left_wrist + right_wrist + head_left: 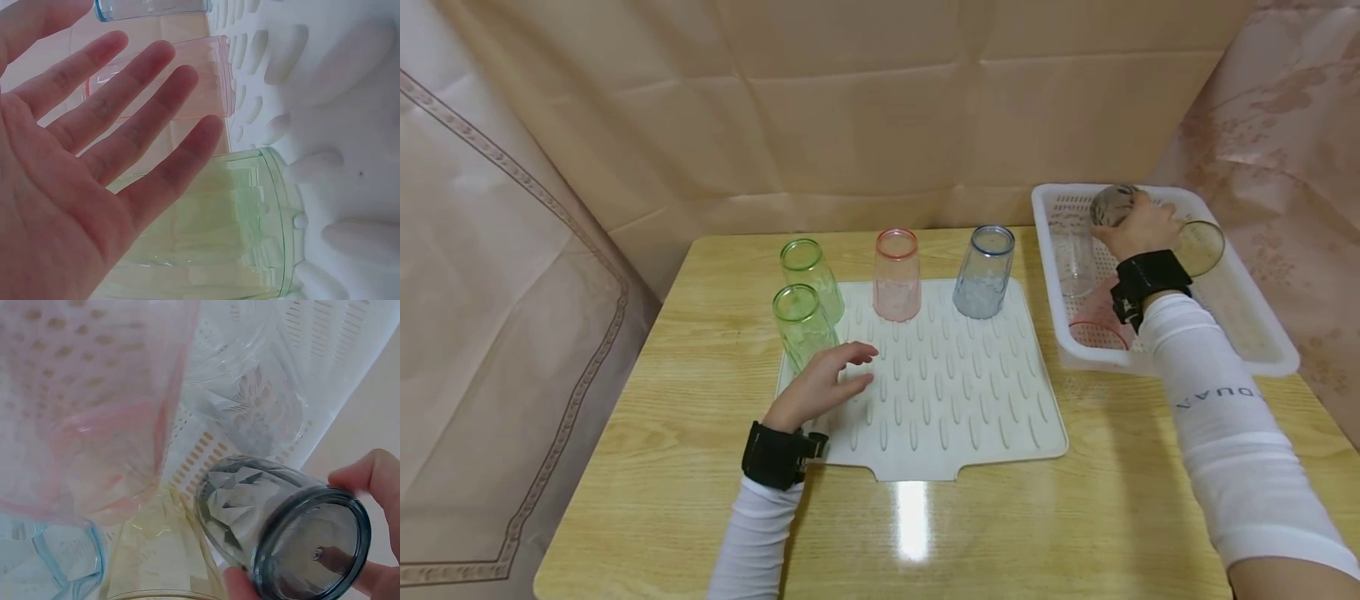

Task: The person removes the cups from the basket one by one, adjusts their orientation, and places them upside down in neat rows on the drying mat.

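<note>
My right hand [1138,227] pinches a dark grey glass [240,503] near its rim, inside the white basket [1262,360]. The grey glass lies tilted, its open mouth facing the right wrist camera. Beside it are a yellow glass [159,550], a pink glass [106,469] and a clear glass [262,412]. Over the white drying mat [925,417] my left hand [823,385] is spread, holding nothing. It is nearest to the front green glass [805,329]; whether they touch I cannot tell. A second green glass [820,279] stands just behind.
Farther along the mat's back edge stand a pink glass [897,279] and a blue-grey glass [985,275], rims upward. A light-blue glass [69,556] lies in the basket. The wooden table [647,500] meets a beige cloth [850,142] behind.
</note>
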